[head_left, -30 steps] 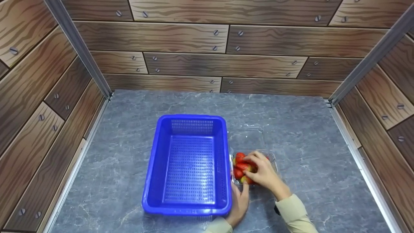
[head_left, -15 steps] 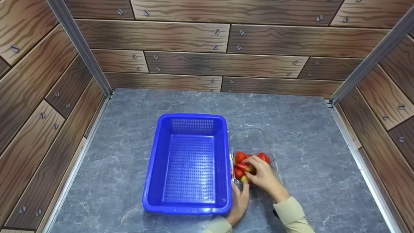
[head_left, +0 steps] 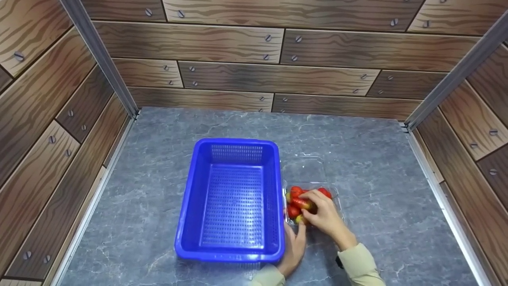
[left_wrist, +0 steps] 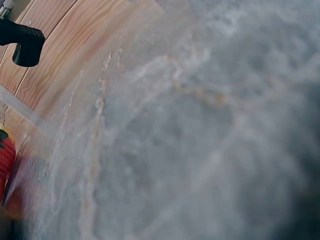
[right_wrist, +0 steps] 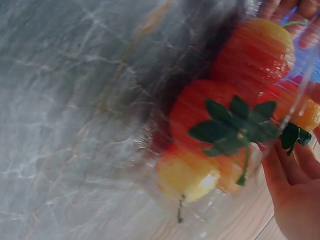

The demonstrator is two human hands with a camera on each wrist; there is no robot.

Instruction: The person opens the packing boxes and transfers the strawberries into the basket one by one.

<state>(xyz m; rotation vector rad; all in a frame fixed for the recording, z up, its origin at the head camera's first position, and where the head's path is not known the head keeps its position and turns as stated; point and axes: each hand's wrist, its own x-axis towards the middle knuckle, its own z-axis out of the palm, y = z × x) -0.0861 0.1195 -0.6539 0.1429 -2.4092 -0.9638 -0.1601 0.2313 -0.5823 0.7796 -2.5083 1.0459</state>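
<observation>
Red strawberries with yellow-green ends lie in a clear plastic box (head_left: 338,204) right of the blue basket. With thumb and fingertips, my right hand (head_left: 328,216) pinches one strawberry (head_left: 300,203) in the middle of the box. My left hand (head_left: 293,250) grips the box's near left corner, its fingers between box and basket. Through the plastic, the right wrist view shows a red fruit (right_wrist: 192,107) with a dark green leafy cap beside a yellow-ended one (right_wrist: 185,172). At the left wrist view's edge, part of a strawberry (left_wrist: 6,157) appears; the left hand is mostly out of that view.
The blue perforated basket (head_left: 180,222) stands on the grey marbled table (head_left: 381,178), close against the box's left side. Behind the box lies its transparent lid (head_left: 304,169), folded back flat. Wood-patterned walls (head_left: 222,43) close off the back and both sides.
My right hand has drawn slightly back toward the near side, uncovering red fruit at the far right of the box. The strawberry between its fingers has shifted slightly. The left hand stays put.
</observation>
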